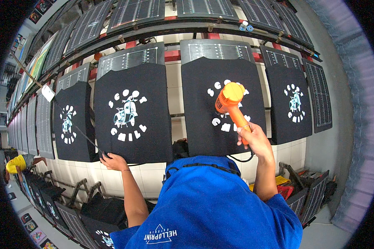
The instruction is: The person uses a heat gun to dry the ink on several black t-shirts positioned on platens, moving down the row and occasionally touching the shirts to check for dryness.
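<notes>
My right hand is wrapped round the handle of an orange heat gun. The gun is over a black T-shirt stretched on a board, covering part of its white and pale blue scooter print. A black power cord loops below the handle. At the lower left corner of another black T-shirt, my left hand pinches a black cord. That cord slants up left across a third black T-shirt towards a hanging white plug-like piece.
Another printed black T-shirt lies on a board to the right. Gridded boards fill a second row beyond a metal rail, where a small white bottle stands. A person in yellow bends at the far left. A curtain hangs right.
</notes>
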{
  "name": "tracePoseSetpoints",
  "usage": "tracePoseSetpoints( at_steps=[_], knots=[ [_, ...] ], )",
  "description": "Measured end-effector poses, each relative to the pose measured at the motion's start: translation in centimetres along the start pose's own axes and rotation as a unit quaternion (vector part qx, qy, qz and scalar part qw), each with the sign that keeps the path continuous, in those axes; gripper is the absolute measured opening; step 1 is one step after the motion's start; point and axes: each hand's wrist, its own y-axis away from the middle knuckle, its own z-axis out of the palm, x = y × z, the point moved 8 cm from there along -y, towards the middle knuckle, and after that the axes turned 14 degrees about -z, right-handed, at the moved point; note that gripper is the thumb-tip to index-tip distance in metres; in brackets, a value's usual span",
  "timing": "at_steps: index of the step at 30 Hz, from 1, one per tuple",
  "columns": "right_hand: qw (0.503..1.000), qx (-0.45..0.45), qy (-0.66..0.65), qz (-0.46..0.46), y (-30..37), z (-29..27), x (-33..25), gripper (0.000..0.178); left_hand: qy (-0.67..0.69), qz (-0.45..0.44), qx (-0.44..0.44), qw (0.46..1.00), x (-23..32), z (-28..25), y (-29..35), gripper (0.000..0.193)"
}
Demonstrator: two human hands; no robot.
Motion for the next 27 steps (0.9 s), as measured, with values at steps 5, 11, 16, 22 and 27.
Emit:
tracePoseSetpoints(
  at_steps=[5, 11, 16, 22, 27],
  knots=[
    [1.0, 0.001, -0.01, 0.005, 0.2, -0.2, 0.0, 0.029, 0.0, -0.004, 0.006, 1.0, 0.2, -0.4, 0.2, 0.04],
    [0.999, 0.039, -0.006, 0.002, 0.7, -1.7, 0.5, 0.026, 0.005, -0.016, -0.006, 1.0, 0.7, -0.6, 0.4, 0.042],
    [0.996, 0.08, -0.013, 0.022, 1.6, -3.4, 0.5, 0.023, -0.005, -0.022, -0.015, 1.0, 0.8, -0.8, 0.5, 0.042],
    [0.997, 0.073, -0.017, 0.012, 2.1, -3.2, 1.2, 0.024, -0.009, 0.003, 0.01, 1.0, 0.4, -0.4, 0.1, 0.042],
    [0.994, 0.107, -0.027, -0.005, 2.0, -3.9, 1.1, 0.027, 0.0, -0.001, 0.006, 1.0, 0.3, -0.6, 0.2, 0.041]
  ],
)
